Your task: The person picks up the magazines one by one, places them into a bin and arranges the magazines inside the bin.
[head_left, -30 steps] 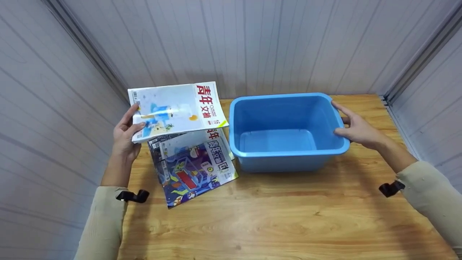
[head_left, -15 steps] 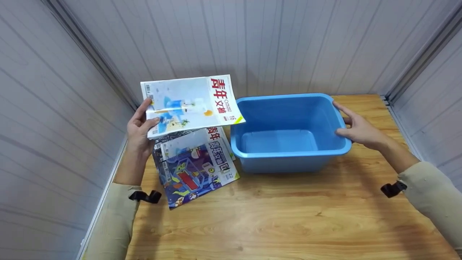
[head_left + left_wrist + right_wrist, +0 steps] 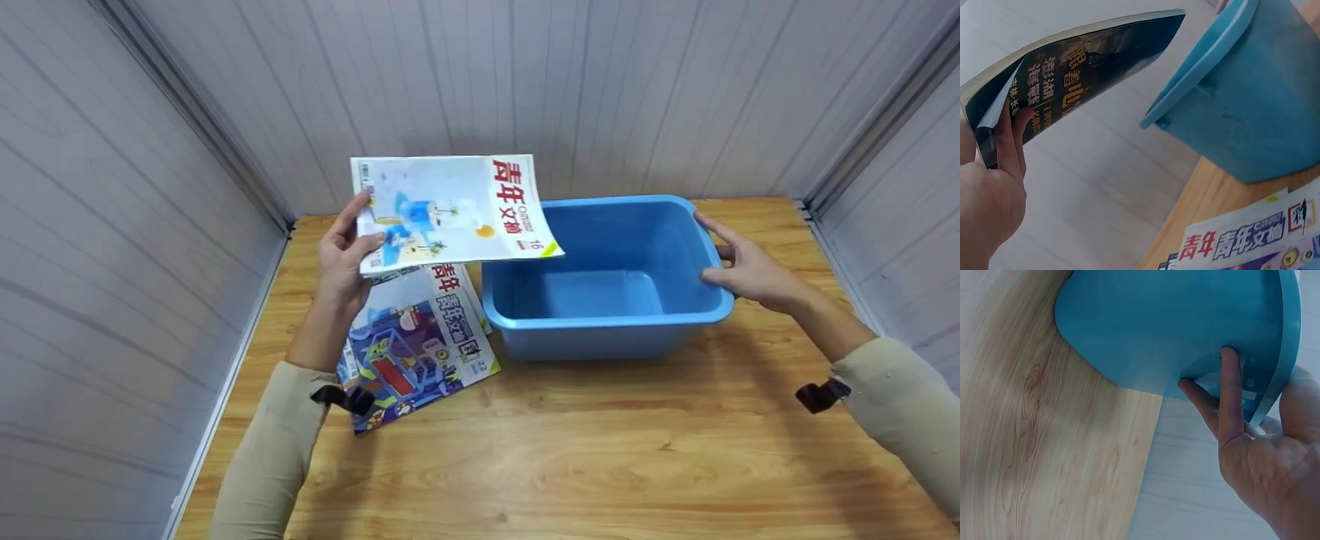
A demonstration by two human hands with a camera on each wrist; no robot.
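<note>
Gripped at its right rim by my right hand (image 3: 750, 271), thumb inside, the blue bin (image 3: 592, 341) sits on the table (image 3: 600, 450). Left hand (image 3: 341, 259) pinches a magazine (image 3: 450, 206) aloft, its far corner overhanging the bin's left rim, above two more magazines (image 3: 420, 337).

In the head view the raised white-covered magazine (image 3: 450, 210) hides the far left corner of the blue plastic tub (image 3: 607, 330), and the left hand's fingers (image 3: 352, 217) disappear beneath it. The left forearm covers part of the stack of colourful magazines lying on the table (image 3: 420, 337). The right hand's fingers (image 3: 724, 251) are lost behind the tub's rim. The left wrist view cuts off that stack at the bottom edge; small cover print is unreadable
</note>
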